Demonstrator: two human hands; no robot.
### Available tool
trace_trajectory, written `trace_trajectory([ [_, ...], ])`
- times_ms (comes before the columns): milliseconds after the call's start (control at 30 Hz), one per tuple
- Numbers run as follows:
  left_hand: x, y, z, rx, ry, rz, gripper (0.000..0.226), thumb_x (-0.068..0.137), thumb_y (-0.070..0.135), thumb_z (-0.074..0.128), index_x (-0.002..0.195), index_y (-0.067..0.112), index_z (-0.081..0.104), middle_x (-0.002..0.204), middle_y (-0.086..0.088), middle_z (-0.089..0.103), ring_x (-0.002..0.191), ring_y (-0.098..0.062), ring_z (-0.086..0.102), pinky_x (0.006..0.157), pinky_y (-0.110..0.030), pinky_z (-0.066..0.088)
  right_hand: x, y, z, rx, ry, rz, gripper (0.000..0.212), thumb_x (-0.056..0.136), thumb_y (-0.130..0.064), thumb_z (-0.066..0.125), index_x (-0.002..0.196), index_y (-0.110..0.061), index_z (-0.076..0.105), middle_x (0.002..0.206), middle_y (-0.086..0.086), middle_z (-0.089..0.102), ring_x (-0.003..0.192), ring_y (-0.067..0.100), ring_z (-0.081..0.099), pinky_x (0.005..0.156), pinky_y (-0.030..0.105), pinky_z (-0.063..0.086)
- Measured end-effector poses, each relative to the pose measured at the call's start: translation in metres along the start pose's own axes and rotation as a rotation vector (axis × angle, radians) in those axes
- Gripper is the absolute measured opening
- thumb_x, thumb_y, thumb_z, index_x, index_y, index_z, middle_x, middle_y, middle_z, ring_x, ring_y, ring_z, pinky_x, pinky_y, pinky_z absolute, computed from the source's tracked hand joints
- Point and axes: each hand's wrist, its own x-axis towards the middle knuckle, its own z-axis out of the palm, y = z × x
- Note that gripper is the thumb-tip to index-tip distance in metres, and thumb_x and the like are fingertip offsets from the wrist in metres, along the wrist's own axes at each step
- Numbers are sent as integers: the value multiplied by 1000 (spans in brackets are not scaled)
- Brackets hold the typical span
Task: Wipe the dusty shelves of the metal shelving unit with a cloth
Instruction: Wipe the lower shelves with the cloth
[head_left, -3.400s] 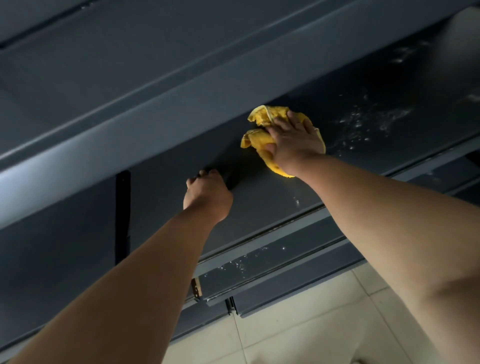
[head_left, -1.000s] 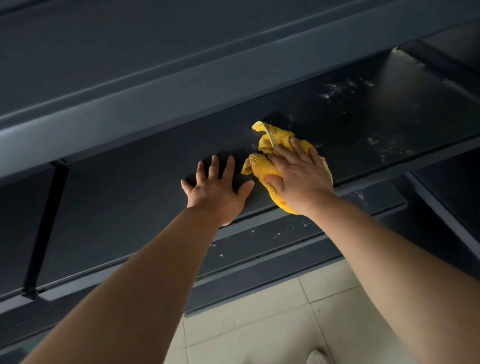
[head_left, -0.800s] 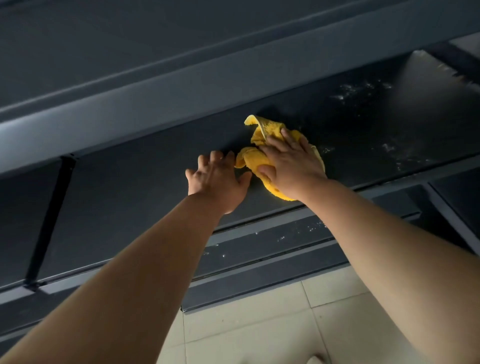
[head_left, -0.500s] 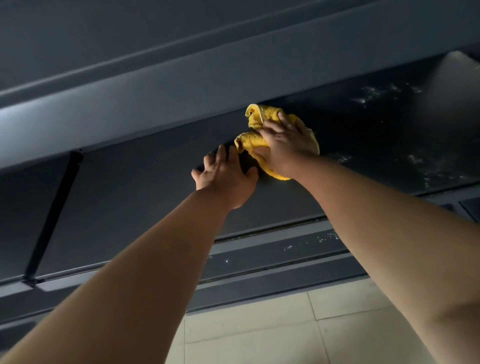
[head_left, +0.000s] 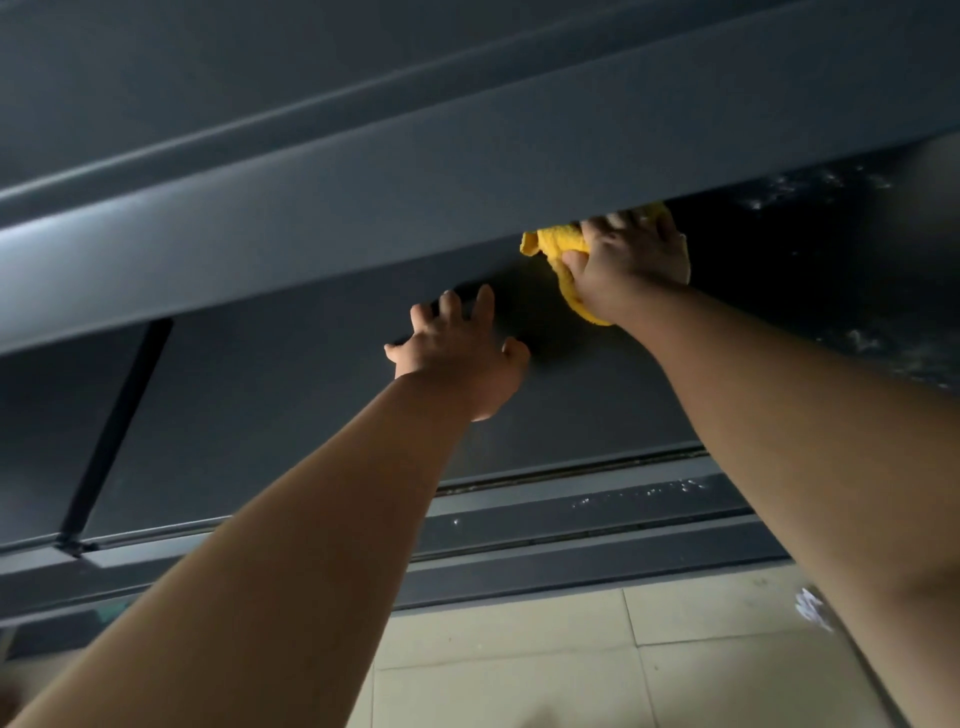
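Observation:
A bunched yellow cloth (head_left: 553, 245) lies deep on a dark grey metal shelf (head_left: 291, 395). My right hand (head_left: 628, 265) presses down on the cloth with fingers curled over it; the fingertips and the cloth's far part are hidden behind the front beam of the shelf above (head_left: 467, 171). My left hand (head_left: 460, 353) rests flat on the shelf just left of the cloth, fingers spread. White dust specks (head_left: 810, 187) lie on the shelf's far right part.
A black upright post (head_left: 117, 431) stands at the shelf's left front. Lower shelf edges (head_left: 597, 514) carry more white specks. Beige floor tiles (head_left: 519, 665) show below, with a white smudge (head_left: 813, 608) at right.
My right hand has pushed the cloth farther back on the shelf, partly under the upper beam. My left hand has spread flat again and stays just left of it.

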Motion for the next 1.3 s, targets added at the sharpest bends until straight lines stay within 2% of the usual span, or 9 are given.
trace_trajectory([
  [233, -2, 2, -1, -4, -33, -20, 68, 95, 52, 26, 154, 29, 2, 158, -6, 11, 138, -37, 20, 101, -67, 30, -30, 20, -1, 6, -12, 62, 57, 100, -48, 20, 153, -27, 14, 162, -4, 2, 149, 24, -9, 118, 49, 4],
  [567, -10, -4, -1, -52, -105, -4, 63, 100, 50, 21, 155, 30, -4, 163, -3, -6, 149, -30, -2, 113, -62, 17, -91, 45, -2, -2, 10, 165, 60, 99, -50, 20, 153, -23, 17, 162, -1, 8, 149, 26, -4, 121, 47, 1],
  [767, -31, -4, 9, -61, -46, 30, 59, 102, 43, 21, 156, 24, 4, 163, -4, 0, 148, -30, 2, 114, -58, 17, -122, 46, 0, 27, 59, 231, 58, 99, -48, 28, 150, -21, 26, 160, 1, 17, 149, 28, 2, 121, 47, 4],
  [967, -38, -16, 7, -66, -52, 152, 54, 102, 35, 30, 152, 18, 20, 159, -6, 18, 145, -32, 17, 112, -52, 29, -146, 25, -1, 60, 51, 249, 54, 99, -43, 34, 148, -19, 31, 159, 1, 22, 149, 26, 6, 121, 44, 4],
  [1067, -38, -25, 4, -84, -51, 202, 51, 99, 25, 37, 148, 18, 28, 155, -5, 26, 142, -31, 24, 111, -47, 32, -158, 8, -3, 30, 31, 180, 53, 100, -40, 35, 148, -18, 31, 157, 2, 26, 148, 25, 11, 121, 44, 8],
  [1167, -45, -31, -1, -130, -65, 201, 58, 97, 15, 41, 152, 18, 22, 159, -3, 21, 144, -28, 23, 113, -42, 30, -171, -15, 0, -11, 42, 83, 49, 100, -40, 36, 144, -19, 38, 153, 1, 35, 146, 24, 19, 119, 42, 16],
  [1300, -56, -31, -11, -292, -8, 53, 53, 88, 5, 47, 140, 16, 42, 138, -11, 49, 125, -32, 48, 93, -40, 43, -184, -45, -6, 25, 20, -61, 41, 98, -42, 39, 134, -23, 48, 142, -3, 49, 140, 22, 33, 110, 38, 27],
])
